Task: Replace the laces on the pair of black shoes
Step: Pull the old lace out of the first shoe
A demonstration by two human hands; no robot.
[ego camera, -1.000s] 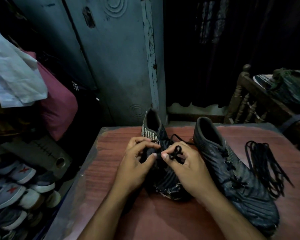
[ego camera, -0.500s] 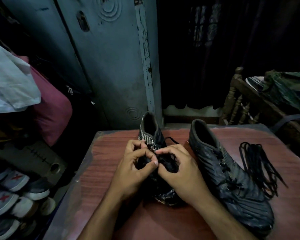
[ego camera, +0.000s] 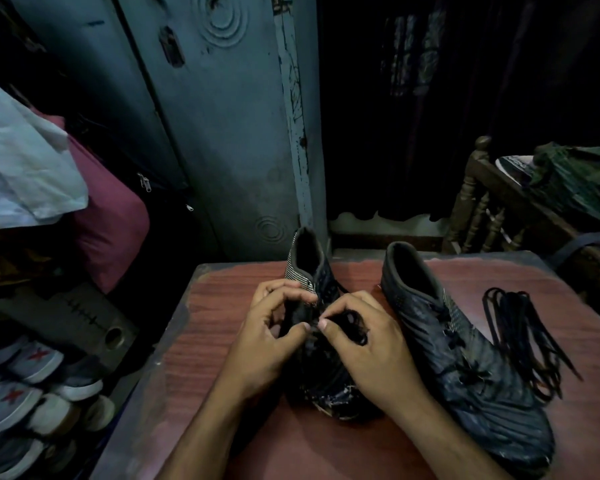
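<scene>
Right now both my hands sit on the left shoe [ego camera: 309, 271] mid-bench [ego camera: 222, 341]: left hand [ego camera: 267, 341] pinching its lace [ego camera: 352, 323], right hand [ego camera: 371, 348] curled round that lace's bunched loop. 2nd shoe [ego camera: 465, 368] lies just right, laced. Loose laces [ego camera: 523, 337] piled beside it on the right.

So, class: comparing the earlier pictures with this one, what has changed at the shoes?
The right hand drew its lace loop in against the left hand, thumbs now meeting over the left shoe. The right shoe and the loose laces stayed put.
</scene>
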